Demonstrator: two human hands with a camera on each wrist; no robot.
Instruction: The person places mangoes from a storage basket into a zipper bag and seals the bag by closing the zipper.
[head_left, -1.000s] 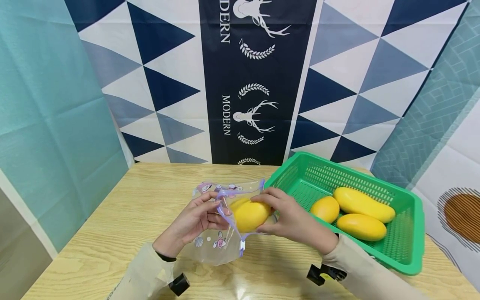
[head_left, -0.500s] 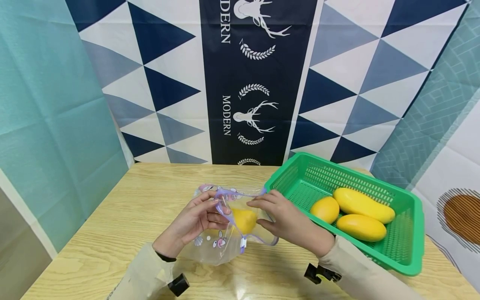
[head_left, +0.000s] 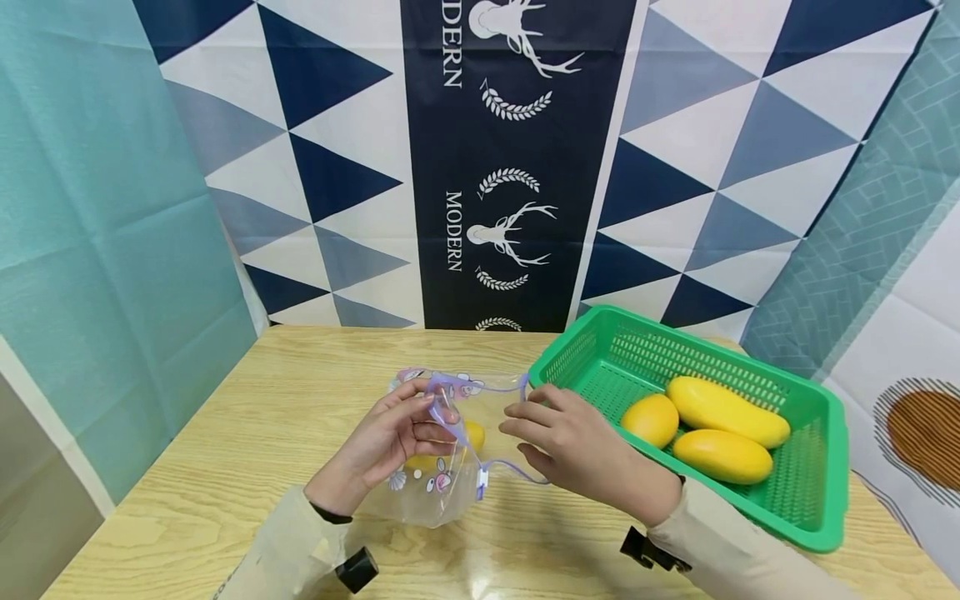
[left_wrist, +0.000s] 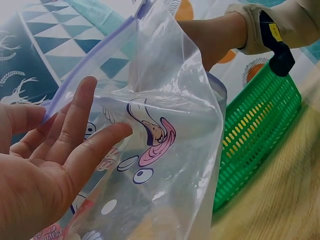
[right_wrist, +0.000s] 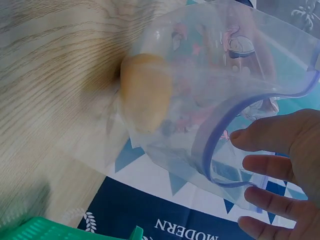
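A clear zip bag with cartoon prints and a purple zip edge lies on its side, its mouth spread toward the right. My left hand pinches the bag's purple rim between thumb and fingers; the left wrist view shows its other fingers extended against the printed plastic. Inside the bag rests a yellow mango, partly hidden by the left fingers and seen through the film in the right wrist view. My right hand is at the bag's mouth, fingers spread and holding nothing.
A green plastic basket stands to the right with a small mango and two longer ones inside. Beneath everything is a wooden table, backed by a patterned cloth.
The right hand has let go of the mango and drawn back to the right. The mango has slid left, deeper into the bag. The left hand has stayed on the rim.
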